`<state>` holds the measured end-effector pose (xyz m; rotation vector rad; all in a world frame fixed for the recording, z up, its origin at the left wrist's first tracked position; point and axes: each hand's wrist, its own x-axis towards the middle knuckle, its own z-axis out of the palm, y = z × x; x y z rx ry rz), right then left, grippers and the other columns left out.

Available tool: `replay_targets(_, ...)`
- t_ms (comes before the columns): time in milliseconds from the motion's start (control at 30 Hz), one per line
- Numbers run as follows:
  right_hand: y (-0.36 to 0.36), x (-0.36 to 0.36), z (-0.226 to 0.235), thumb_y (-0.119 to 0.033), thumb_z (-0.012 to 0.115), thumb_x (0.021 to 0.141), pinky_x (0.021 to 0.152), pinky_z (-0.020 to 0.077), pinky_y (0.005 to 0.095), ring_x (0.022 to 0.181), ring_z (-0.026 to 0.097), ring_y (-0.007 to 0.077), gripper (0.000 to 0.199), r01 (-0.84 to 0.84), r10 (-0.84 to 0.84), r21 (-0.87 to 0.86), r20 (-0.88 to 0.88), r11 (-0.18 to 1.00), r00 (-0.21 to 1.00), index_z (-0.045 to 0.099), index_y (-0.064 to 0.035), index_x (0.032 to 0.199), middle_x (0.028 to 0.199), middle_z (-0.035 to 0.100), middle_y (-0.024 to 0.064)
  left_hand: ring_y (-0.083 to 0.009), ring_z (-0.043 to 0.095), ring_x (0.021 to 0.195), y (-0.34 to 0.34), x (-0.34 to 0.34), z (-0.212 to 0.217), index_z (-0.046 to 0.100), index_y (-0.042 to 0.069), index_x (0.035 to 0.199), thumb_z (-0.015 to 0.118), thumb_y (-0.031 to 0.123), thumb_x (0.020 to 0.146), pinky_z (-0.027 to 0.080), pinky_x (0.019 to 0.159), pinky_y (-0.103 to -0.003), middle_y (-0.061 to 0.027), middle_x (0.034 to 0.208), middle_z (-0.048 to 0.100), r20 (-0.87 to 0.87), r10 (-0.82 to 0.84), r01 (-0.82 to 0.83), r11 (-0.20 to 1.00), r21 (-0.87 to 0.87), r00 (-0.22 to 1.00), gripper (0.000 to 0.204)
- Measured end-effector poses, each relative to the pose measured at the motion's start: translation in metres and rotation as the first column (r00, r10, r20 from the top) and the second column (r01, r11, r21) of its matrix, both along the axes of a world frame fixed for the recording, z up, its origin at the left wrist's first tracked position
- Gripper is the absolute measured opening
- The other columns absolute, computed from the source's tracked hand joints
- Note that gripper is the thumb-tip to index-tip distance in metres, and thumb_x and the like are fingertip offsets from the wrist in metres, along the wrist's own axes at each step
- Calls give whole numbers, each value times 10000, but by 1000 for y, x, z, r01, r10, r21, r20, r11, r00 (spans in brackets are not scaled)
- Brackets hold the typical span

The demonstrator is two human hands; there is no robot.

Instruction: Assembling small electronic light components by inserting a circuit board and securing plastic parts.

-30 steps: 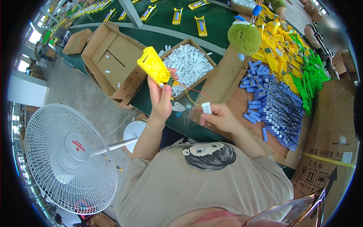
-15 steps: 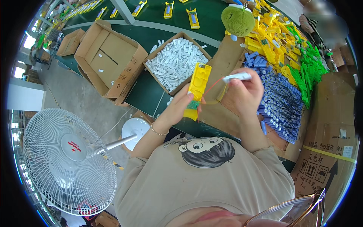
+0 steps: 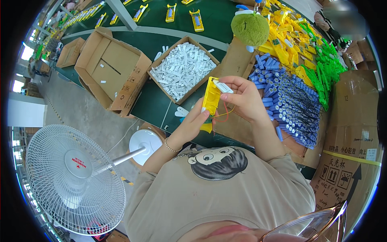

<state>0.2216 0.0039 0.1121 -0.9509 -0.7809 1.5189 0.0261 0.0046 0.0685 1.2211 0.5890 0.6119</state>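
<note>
My left hand (image 3: 192,126) is closed around the lower part of a yellow plastic housing (image 3: 210,100), its hollow side facing up. A small green circuit board (image 3: 208,120) shows near the housing's lower end, partly hidden by my fingers. Pinched in my right hand (image 3: 248,101) is a small white plastic piece (image 3: 223,87), tilted against the upper right rim of the housing. Whether it sits inside the rim I cannot tell. Thin red and yellow wires (image 3: 226,114) loop out from the housing below my right hand.
Ahead, a carton (image 3: 189,99) holds many white pieces; left of it stands a larger cardboard box (image 3: 133,88). Blue cylindrical cells (image 3: 288,107), yellow housings (image 3: 282,44) and green parts (image 3: 324,76) are heaped right. A green plush ball (image 3: 250,30) hangs ahead; a fan (image 3: 76,173) stands left.
My right hand has moved left and slightly down, bringing the white piece from beside the housing to its upper rim. The housing has stayed in my left hand, shifted slightly lower.
</note>
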Motion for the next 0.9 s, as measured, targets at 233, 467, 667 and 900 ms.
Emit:
replay_targets(233,9,5,-36,-117,754,775,633,468,198,766,599,75,413,117,-159,120,455,986,876,556,41,1101,839,641,60,-150,560,878,-7,8,-8,280,41,1366,366,222,968,473,789,-294,-93,1075,528,93,-102,107,993,-53,990,445)
replay_targets(467,-6,0,-25,-122,741,784,771,510,253,905,633,152,485,60,-56,2,393,998,918,528,74,1174,1022,653,161,-230,547,1070,-7,10,-19,166,34,1440,545,86,895,425,958,-348,-145,1239,490,-278,72,33,934,357,958,666)
replay_targets(667,-13,5,-19,-27,672,821,824,508,263,963,616,141,450,-272,260,-16,355,962,898,501,61,1228,1102,633,121,-294,563,1093,8,3,6,402,-3,1304,637,61,833,447,939,-373,-193,1256,526,-155,408,-232,748,622,900,531)
replay_targets(900,-10,9,-17,-41,661,832,849,494,270,980,610,139,429,-369,359,10,209,929,910,507,53,1221,1108,628,115,-275,628,992,23,-11,7,669,-4,961,679,28,761,480,876,-347,-164,1111,634,46,394,-164,273,948,918,203)
